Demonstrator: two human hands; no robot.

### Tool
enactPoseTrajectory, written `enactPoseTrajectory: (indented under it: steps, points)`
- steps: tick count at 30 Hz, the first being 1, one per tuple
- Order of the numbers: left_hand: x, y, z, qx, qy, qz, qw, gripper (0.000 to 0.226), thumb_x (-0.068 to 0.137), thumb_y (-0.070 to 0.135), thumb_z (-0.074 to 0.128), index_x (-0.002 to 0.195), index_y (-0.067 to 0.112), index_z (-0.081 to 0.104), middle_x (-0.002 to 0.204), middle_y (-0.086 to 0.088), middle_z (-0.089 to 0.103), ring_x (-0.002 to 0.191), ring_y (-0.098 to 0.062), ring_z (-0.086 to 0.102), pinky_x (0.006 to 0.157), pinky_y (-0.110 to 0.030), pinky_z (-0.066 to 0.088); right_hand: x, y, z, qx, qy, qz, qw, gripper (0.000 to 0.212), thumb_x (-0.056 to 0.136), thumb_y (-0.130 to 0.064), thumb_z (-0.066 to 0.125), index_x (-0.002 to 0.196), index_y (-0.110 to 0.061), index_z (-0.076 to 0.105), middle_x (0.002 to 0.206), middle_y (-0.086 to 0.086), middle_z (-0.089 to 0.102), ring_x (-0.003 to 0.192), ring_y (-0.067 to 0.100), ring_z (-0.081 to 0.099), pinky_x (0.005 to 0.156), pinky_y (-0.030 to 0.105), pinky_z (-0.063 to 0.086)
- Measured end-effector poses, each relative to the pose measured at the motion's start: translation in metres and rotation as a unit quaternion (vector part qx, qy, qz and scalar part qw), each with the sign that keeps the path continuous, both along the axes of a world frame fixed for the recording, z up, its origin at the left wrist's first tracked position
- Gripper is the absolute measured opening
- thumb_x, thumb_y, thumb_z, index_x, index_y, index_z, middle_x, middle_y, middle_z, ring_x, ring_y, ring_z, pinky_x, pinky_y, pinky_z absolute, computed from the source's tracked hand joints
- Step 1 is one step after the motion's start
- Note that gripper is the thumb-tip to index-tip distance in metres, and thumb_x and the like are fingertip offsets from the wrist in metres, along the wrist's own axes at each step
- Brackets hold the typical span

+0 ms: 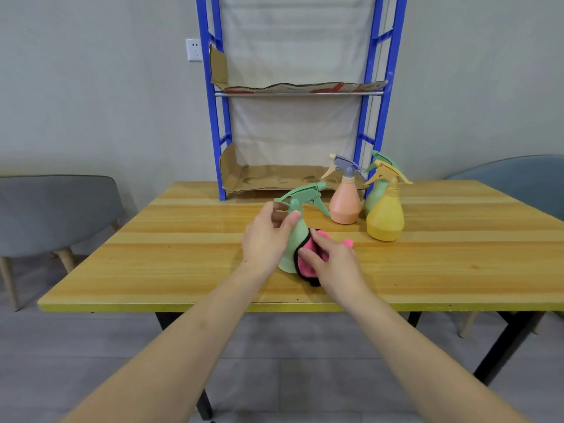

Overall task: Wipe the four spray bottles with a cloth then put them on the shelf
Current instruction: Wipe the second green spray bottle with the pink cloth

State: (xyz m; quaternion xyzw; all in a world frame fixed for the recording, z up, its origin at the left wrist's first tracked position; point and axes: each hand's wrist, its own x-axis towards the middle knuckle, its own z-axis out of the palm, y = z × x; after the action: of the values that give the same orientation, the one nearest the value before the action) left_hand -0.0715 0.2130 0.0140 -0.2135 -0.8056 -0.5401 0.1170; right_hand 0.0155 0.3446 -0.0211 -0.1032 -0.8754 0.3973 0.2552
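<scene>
A light green spray bottle (297, 230) stands upright near the middle of the wooden table (183, 254). My left hand (268, 236) grips its neck just under the trigger head. My right hand (331, 264) holds a pink cloth (305, 265) with a black edge against the bottle's right side. To the right stand an orange bottle with a grey head (345, 203), a yellow bottle (386, 216), and a second green bottle (376, 193) partly hidden behind the yellow one. A blue-framed shelf (219, 117) stands at the table's far edge.
Cardboard sheets line the shelf's lower level (274, 178) and upper level (299, 86). A grey chair (58, 215) stands left of the table and a blue-grey chair (525, 184) at the right. A wall socket (193, 50) is left of the shelf.
</scene>
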Motion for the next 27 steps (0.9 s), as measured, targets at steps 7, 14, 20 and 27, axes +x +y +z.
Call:
enactPoseTrajectory:
  steps: [7, 14, 20, 27]
  points:
    - [0.003, 0.002, 0.007, -0.047, 0.034, 0.026, 0.998, 0.018, 0.092, 0.057, 0.060, 0.098, 0.040, 0.058, 0.103, 0.015, 0.064, 0.095, -0.010, 0.064, 0.095, -0.050, 0.052, 0.002, -0.008, -0.004, -0.025, 0.028, -0.048, 0.998, 0.056, 0.090, -0.041, 0.077, 0.140, -0.017, 0.065, 0.129, 0.001, 0.071, 0.121, 0.022, 0.061, 0.104, 0.035, 0.047]
    - [0.005, 0.005, 0.010, -0.080, 0.033, 0.033, 0.996, 0.013, 0.100, 0.045, 0.059, 0.106, 0.035, 0.061, 0.102, 0.018, 0.058, 0.090, -0.009, 0.063, 0.095, -0.048, 0.052, -0.010, -0.019, 0.010, -0.024, 0.077, -0.017, 0.997, 0.054, 0.098, -0.033, 0.070, 0.148, -0.020, 0.056, 0.142, -0.003, 0.064, 0.134, 0.015, 0.055, 0.107, 0.021, 0.039]
    - [0.008, 0.003, 0.010, -0.084, 0.037, 0.023, 0.995, 0.032, 0.099, 0.052, 0.057, 0.119, 0.028, 0.064, 0.111, 0.015, 0.063, 0.094, -0.009, 0.066, 0.093, -0.045, 0.054, 0.001, -0.005, 0.002, 0.063, 0.009, -0.015, 0.998, 0.056, 0.101, -0.043, 0.062, 0.153, -0.026, 0.050, 0.140, -0.001, 0.066, 0.126, 0.026, 0.058, 0.098, 0.033, 0.044]
    - [0.012, 0.007, 0.007, -0.080, 0.031, 0.035, 0.996, 0.030, 0.096, 0.048, 0.063, 0.118, 0.028, 0.061, 0.116, 0.013, 0.066, 0.100, -0.011, 0.066, 0.093, -0.048, 0.054, 0.009, 0.003, 0.003, 0.072, -0.020, -0.004, 0.997, 0.057, 0.099, -0.038, 0.068, 0.152, -0.025, 0.051, 0.140, 0.002, 0.065, 0.125, 0.030, 0.057, 0.096, 0.031, 0.041]
